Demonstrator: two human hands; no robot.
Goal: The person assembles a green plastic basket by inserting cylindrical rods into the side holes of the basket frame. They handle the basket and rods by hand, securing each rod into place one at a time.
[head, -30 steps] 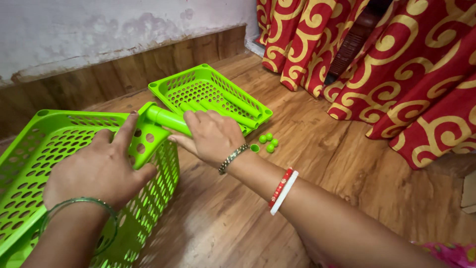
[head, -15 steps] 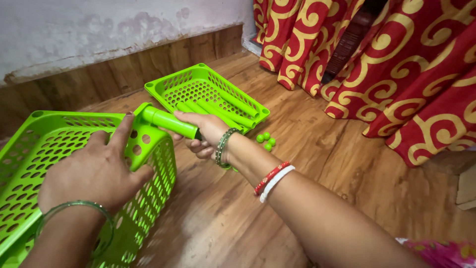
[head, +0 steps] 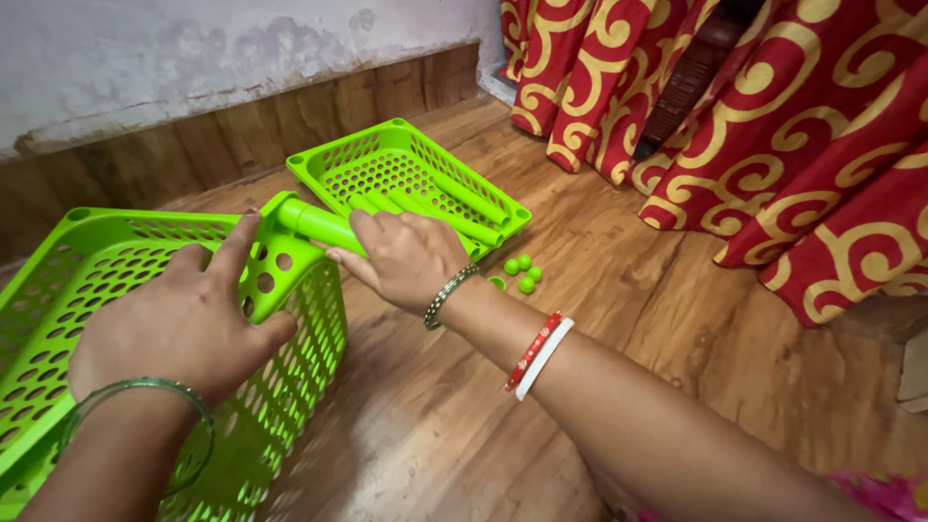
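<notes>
Here the left hand [head: 179,324] lies spread over the near corner of a bright green basket [head: 68,290] that stands tilted on the wooden floor [head: 599,261]. Its fingers are wide and pressed flat on the perforated plastic, the forefinger stretched along the rim toward the corner, and a thin green bangle sits on the wrist. Out of that corner a green tube [head: 314,224] sticks up and slants to the right. The right hand [head: 406,256] is wrapped over the tube, fingers curled round it and gripping it, so only the end by the corner shows; bangles ring this wrist and forearm. Behind the hands a second green basket [head: 362,155] rests flat on the floor with several more green tubes [head: 454,208] lying side by side in it. Just beside it, to the right, a few small green caps [head: 520,269] sit close together on the boards. Farther right hangs a red curtain [head: 802,145] with gold swirls.
</notes>
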